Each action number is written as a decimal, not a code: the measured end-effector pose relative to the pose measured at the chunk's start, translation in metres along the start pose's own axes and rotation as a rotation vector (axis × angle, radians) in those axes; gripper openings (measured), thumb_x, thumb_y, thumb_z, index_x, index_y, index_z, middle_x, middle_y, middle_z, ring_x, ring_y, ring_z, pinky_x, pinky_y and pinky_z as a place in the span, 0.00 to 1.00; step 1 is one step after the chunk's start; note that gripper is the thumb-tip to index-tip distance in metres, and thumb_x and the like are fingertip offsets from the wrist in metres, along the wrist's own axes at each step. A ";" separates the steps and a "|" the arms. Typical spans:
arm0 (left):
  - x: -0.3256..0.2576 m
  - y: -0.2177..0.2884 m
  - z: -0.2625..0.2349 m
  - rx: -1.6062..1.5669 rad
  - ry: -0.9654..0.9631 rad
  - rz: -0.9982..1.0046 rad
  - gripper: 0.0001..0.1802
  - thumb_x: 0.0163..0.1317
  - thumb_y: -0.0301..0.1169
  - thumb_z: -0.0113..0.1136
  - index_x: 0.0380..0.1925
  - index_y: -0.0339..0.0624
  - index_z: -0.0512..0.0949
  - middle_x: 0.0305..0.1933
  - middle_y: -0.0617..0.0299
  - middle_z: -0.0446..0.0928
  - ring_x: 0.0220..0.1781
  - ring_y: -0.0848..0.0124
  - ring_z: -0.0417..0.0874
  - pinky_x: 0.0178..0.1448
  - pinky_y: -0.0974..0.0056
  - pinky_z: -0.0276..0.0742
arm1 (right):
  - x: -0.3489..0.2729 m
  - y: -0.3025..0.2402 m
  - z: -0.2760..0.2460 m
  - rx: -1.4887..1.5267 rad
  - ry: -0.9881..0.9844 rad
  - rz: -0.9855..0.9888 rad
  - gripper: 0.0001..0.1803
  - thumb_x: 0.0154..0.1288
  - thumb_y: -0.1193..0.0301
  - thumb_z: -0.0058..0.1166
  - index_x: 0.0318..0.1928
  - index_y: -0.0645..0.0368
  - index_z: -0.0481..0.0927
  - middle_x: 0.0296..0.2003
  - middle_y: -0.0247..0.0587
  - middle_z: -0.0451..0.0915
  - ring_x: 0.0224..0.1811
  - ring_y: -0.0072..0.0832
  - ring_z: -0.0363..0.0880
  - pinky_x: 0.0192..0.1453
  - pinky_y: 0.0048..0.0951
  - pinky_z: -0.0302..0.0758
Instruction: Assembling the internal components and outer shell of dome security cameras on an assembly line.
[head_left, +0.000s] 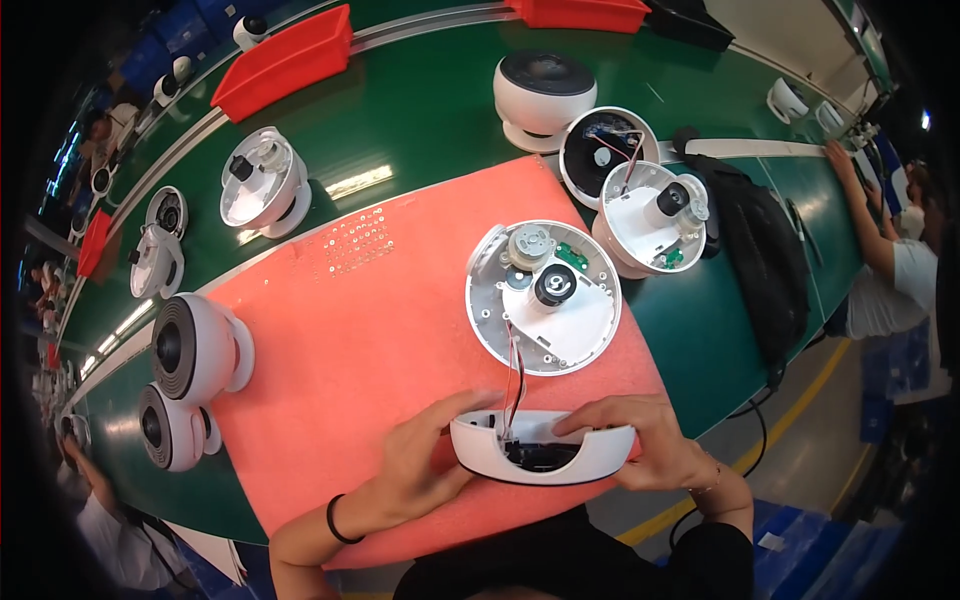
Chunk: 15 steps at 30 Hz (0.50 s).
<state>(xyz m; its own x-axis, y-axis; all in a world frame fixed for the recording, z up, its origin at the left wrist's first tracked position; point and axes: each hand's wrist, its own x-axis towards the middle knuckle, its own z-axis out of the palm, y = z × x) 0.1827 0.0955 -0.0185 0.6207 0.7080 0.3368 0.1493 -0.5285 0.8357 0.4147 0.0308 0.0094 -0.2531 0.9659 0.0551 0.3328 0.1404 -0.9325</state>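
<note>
Dome shell (pixel 545 476), white with a curved cut-out facing 6 o'clock, sat near the mat's 5 o'clock edge, between both hands. Left hand (pixel 425 455) was wrapped round its 9 o'clock end, index along the far rim; some fingertips hidden, so couldn't tell how hard it pressed. Right hand (pixel 655 440) had the 3 o'clock end pinched, fingers over the rim and round the outside. Shell read as thin moulded plastic: probably light, stiff, a bit slick on the outside. Cut-out likely its weak spot; end walls looked like the better hold. Real fragile bit was the wire bundle (pixel 516 372), running from the shell to the open camera housing (pixel 590 322) at 12 o'clock; short enough that a hard pull would probably stress the joints. Housing lay face-up on the pink foam mat (pixel 330 400), motor (pixel 530 243) and lens module (pixel 555 285) exposed, so best handled by its rim.
</note>
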 end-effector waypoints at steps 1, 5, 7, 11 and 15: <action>-0.003 -0.005 0.001 0.004 0.003 -0.002 0.31 0.40 0.20 0.66 0.48 0.34 0.67 0.47 0.48 0.75 0.42 0.59 0.81 0.42 0.63 0.79 | 0.001 0.001 0.001 -0.009 0.008 -0.090 0.15 0.41 0.85 0.54 0.36 0.65 0.77 0.37 0.46 0.80 0.40 0.32 0.80 0.45 0.25 0.76; -0.010 -0.018 0.008 -0.050 0.030 0.110 0.18 0.40 0.19 0.64 0.29 0.39 0.65 0.44 0.46 0.76 0.43 0.55 0.81 0.39 0.63 0.80 | -0.001 0.031 0.016 -0.215 0.140 -0.477 0.22 0.44 0.83 0.52 0.44 0.63 0.71 0.39 0.53 0.77 0.41 0.41 0.78 0.41 0.32 0.76; -0.014 -0.024 0.010 -0.007 0.018 0.188 0.16 0.41 0.19 0.64 0.27 0.39 0.65 0.41 0.45 0.77 0.42 0.54 0.81 0.34 0.64 0.81 | -0.004 0.047 0.019 -0.264 0.144 -0.550 0.22 0.46 0.81 0.52 0.46 0.64 0.71 0.39 0.57 0.76 0.41 0.41 0.78 0.40 0.32 0.77; 0.000 -0.036 0.009 0.077 0.017 0.276 0.13 0.43 0.20 0.62 0.23 0.39 0.65 0.40 0.45 0.78 0.40 0.53 0.82 0.31 0.65 0.80 | 0.003 0.059 0.014 -0.040 0.137 -0.278 0.24 0.42 0.76 0.51 0.45 0.72 0.73 0.38 0.58 0.76 0.36 0.42 0.80 0.37 0.30 0.78; 0.007 -0.051 0.003 0.165 -0.086 0.404 0.08 0.43 0.18 0.57 0.21 0.36 0.67 0.41 0.43 0.77 0.39 0.55 0.82 0.28 0.67 0.79 | 0.008 0.074 0.004 -0.001 0.008 -0.365 0.30 0.41 0.68 0.42 0.47 0.75 0.71 0.45 0.59 0.74 0.45 0.45 0.77 0.51 0.34 0.73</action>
<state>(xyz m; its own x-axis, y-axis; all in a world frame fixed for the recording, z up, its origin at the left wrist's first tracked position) 0.1816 0.1263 -0.0601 0.7153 0.3912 0.5791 -0.0023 -0.8273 0.5618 0.4337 0.0482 -0.0610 -0.3483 0.8539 0.3866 0.2228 0.4760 -0.8507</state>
